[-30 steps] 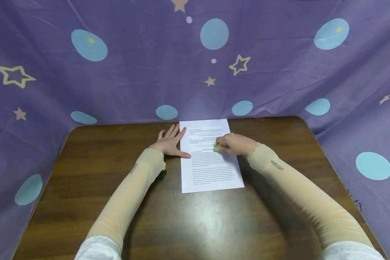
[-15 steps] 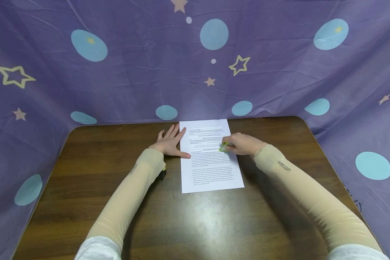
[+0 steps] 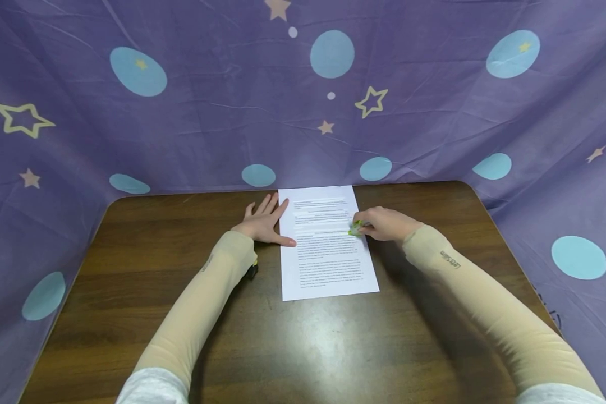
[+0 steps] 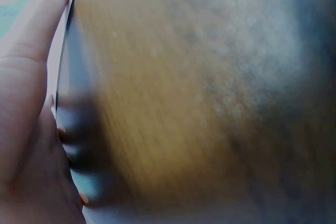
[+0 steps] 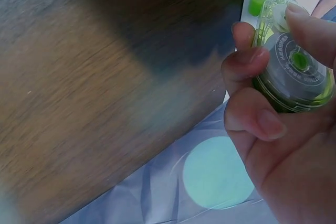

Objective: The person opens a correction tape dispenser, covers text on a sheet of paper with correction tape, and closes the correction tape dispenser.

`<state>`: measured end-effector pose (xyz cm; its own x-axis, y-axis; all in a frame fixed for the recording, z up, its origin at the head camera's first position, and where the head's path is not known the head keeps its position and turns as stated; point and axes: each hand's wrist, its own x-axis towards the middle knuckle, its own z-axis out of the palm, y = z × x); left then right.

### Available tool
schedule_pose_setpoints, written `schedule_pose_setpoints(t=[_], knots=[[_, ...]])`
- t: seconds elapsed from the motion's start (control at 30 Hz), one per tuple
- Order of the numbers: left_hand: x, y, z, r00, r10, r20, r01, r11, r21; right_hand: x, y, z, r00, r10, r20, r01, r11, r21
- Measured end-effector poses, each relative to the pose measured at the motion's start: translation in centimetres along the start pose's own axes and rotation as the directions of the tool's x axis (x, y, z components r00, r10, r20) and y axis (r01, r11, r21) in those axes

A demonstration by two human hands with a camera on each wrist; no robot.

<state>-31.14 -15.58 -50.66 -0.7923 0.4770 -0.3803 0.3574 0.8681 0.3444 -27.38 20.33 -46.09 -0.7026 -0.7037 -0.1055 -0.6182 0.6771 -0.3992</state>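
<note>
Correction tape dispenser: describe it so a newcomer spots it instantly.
On the brown table lies one printed sheet. At its right edge, the right hand grips the correction tape dispenser: small, round, clear green plastic, the only green object there.

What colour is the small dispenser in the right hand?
Green and clear; the dispenser shows best in the right wrist view.
</note>
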Motion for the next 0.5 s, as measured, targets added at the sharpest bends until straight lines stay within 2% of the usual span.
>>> schedule_pose_setpoints(t=[0.2, 0.5], knots=[[-0.61, 0.44, -0.38, 1.000, 0.001, -0.002, -0.001, 1.000, 0.000, -0.44, 0.24, -0.27, 1.000, -0.004, -0.004, 0.004, 1.000, 0.016], [-0.15, 0.11, -0.15, 1.000, 0.009, 0.003, -0.009, 1.000, -0.016, -0.76, 0.33, -0.35, 1.000, 0.011, 0.006, -0.011, 1.000, 0.025]])
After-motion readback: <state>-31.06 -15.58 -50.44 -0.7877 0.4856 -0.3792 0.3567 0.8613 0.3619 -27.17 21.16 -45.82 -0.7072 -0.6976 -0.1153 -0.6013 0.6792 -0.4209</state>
